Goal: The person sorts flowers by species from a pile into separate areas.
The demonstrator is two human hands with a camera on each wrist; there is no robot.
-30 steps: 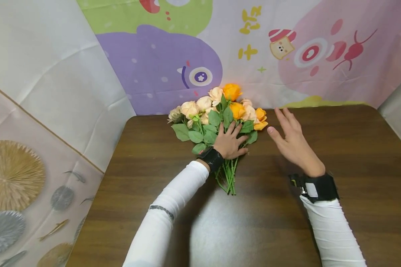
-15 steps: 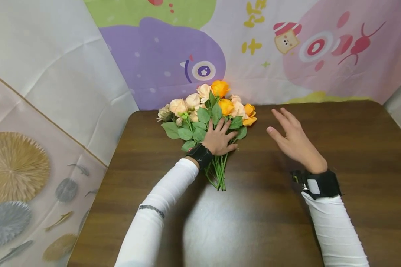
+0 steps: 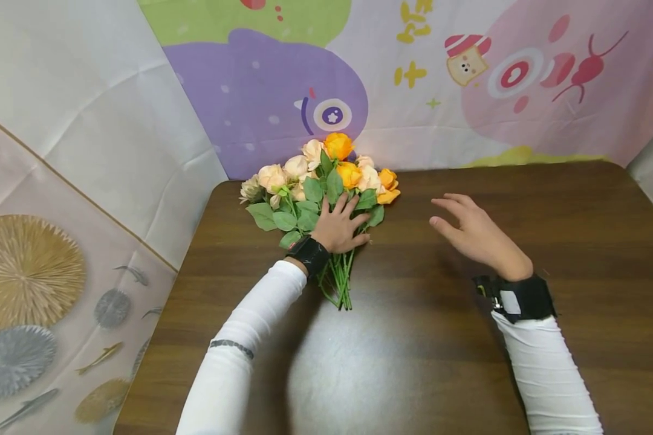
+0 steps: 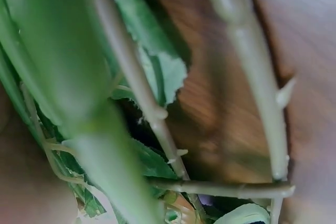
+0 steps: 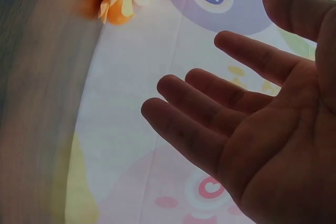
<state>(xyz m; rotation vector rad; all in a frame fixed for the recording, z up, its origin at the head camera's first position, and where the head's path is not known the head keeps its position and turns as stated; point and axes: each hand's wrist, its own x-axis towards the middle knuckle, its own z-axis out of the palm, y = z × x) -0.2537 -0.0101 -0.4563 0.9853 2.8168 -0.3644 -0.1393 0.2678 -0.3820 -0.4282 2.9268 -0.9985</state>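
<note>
A bunch of roses (image 3: 350,175) in cream, peach and orange lies on the table, blooms toward the back and green stems (image 3: 340,281) toward the front. My left hand (image 3: 337,231) rests on its leaves and upper stems with fingers spread and straight. Close up in the left wrist view, thorny stems (image 4: 257,77) and a leaf fill the picture. To the right of the bunch, my right hand (image 3: 479,235) hovers apart from the flowers, holding nothing. Its fingers (image 5: 184,129) are extended and the palm shows in the right wrist view.
The dark wooden table (image 3: 413,338) reaches back to a cartoon-printed cloth (image 3: 402,133), which the blooms lie close to. A pale patterned cloth (image 3: 109,181) hangs along the left side. Both forearms wear white sleeves and black wrist straps.
The flower bunch has slid left across the table together with my left hand. My right hand stays on the right, its fingers tilted a little lower.
</note>
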